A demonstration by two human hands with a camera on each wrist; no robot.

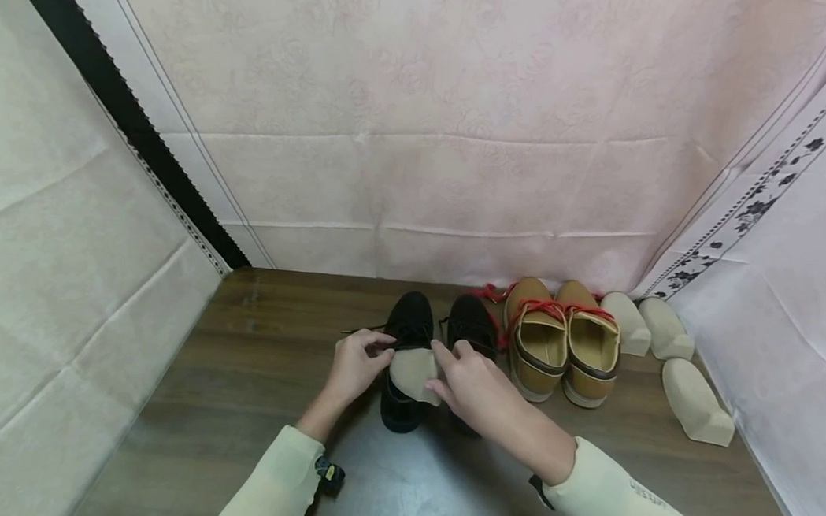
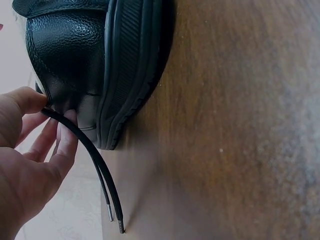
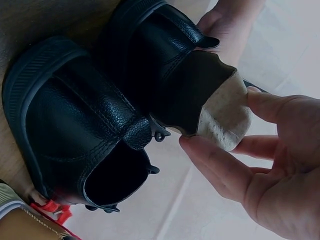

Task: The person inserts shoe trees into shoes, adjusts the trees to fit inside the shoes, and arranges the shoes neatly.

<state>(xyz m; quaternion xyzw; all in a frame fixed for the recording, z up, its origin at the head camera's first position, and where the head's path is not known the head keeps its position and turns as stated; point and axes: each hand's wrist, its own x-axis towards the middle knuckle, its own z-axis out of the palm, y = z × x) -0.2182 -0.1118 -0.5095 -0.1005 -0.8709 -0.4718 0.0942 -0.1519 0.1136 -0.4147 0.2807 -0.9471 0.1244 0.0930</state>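
Note:
A pair of black lace-up shoes stands side by side on the floor, the left shoe (image 1: 411, 315) partly covered by a pale moulded shoe insert (image 1: 413, 375) at its opening. My right hand (image 1: 477, 390) holds that insert between thumb and fingers. In the right wrist view, the insert's (image 3: 229, 112) pale end shows between the fingertips, with a darker side toward the shoe. My left hand (image 1: 355, 365) pinches the left shoe's edge by the lacing. Black laces (image 2: 95, 155) hang past those fingers. The right black shoe (image 1: 472, 317) sits beside, partly behind my right hand.
Tan shoes (image 1: 539, 341) with red laces stand right of the black pair. Several more pale inserts (image 1: 695, 401) lie further right on the wooden floor (image 1: 271, 376). Cloth-covered walls (image 1: 418, 171) close off the back and both sides.

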